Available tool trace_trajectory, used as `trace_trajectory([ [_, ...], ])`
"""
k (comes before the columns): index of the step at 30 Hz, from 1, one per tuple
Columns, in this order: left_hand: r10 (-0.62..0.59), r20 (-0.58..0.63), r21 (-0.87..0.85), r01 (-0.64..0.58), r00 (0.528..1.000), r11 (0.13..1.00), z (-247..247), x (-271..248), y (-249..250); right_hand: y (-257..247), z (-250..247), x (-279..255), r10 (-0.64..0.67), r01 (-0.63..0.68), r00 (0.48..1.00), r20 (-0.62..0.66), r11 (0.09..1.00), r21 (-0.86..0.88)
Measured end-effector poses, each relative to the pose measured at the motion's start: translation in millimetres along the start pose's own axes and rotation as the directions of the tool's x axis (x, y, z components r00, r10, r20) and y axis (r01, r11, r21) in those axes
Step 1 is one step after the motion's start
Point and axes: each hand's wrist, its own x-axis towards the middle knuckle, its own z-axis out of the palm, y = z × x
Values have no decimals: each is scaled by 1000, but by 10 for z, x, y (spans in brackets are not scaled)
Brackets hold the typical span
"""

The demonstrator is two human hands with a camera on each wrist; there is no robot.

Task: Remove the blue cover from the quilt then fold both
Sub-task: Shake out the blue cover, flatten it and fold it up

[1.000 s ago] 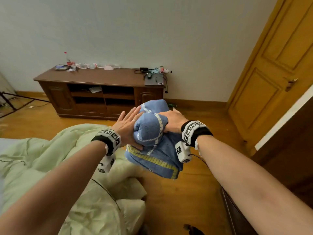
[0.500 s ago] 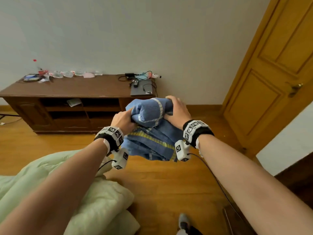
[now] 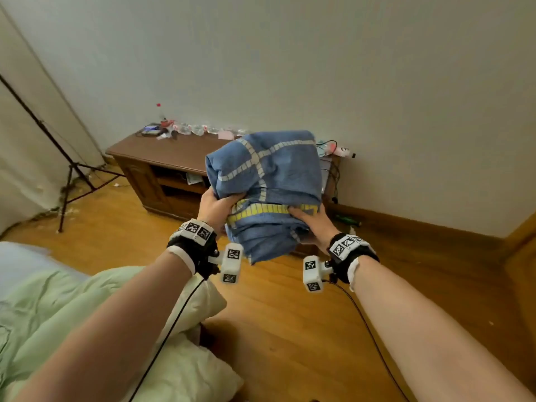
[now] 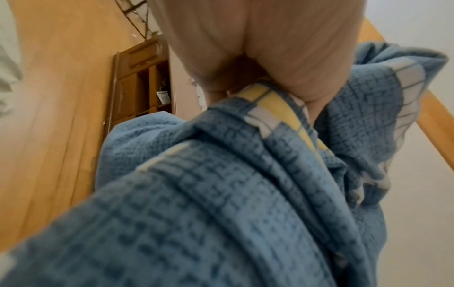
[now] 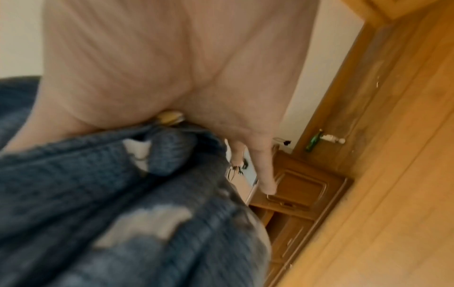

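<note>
The blue cover [image 3: 269, 181], folded into a thick bundle with white and yellow checked stripes, is held up in the air in front of me. My left hand [image 3: 216, 208] grips its left lower side, thumb on top. My right hand [image 3: 309, 224] grips its right lower side. Close up, the blue cover [image 4: 221, 194] fills the left wrist view under my left hand [image 4: 258, 64]. In the right wrist view my right hand [image 5: 172, 73] clamps the blue cover [image 5: 110, 194]. The pale green quilt [image 3: 43, 311] lies crumpled at the lower left, apart from the cover.
A dark wooden low cabinet [image 3: 162, 169] with small clutter and cables on top stands against the far wall behind the bundle. A black tripod stand [image 3: 66, 181] is at the left. A green bottle [image 3: 346, 220] lies on the wooden floor [image 3: 290, 329] by the skirting.
Both hands have lifted the folded cover higher and shifted their grip to its lower edge. My view has swung left, so the door is out of sight and the tripod has appeared.
</note>
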Motion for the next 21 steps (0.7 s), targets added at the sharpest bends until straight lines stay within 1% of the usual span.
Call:
trace_trajectory([
  [1,-24,-25,-81,22,999,996,2,128,7,-34,88,168,76,-82,993,85,994,67],
  [2,-53,-46,-150,45,998,988,-5,270,9,-66,192,340,146,-173,972,186,975,138],
  [3,-80,-65,-197,66,995,978,-27,427,-3,-110,308,502,184,-243,942,279,951,193],
  [4,-102,-78,-231,82,992,970,-64,609,-14,-173,424,677,197,-280,921,336,934,220],
  [5,-119,-88,-248,94,989,964,-112,796,-13,-242,537,857,194,-286,915,354,931,229],
  [9,-165,-106,-249,135,981,959,-378,1685,-30,-560,907,1660,134,-195,948,289,961,196],
  [11,-174,-67,-253,152,982,955,-473,2144,-15,-741,1096,2081,91,-141,961,260,973,181],
  [12,-176,-6,-273,168,984,947,-504,2358,-7,-837,1206,2302,69,-114,967,247,978,174],
  [14,-170,181,-336,224,969,915,-534,2725,52,-1041,1448,2725,32,-71,975,221,983,172],
  [15,-175,247,-354,257,953,899,-546,2895,91,-1135,1568,2942,23,-62,976,219,983,172],
  [16,-184,281,-373,284,942,883,-568,3062,118,-1212,1679,3138,41,-80,973,229,983,164],
  [18,-193,287,-399,300,938,866,-636,3380,153,-1301,1886,3502,119,-180,944,307,967,181],
  [19,-198,257,-406,292,946,866,-694,3552,161,-1327,1989,3685,151,-221,928,341,959,179],
  [21,-210,167,-398,260,963,880,-850,3899,180,-1375,2184,4045,189,-253,918,349,956,146],
])
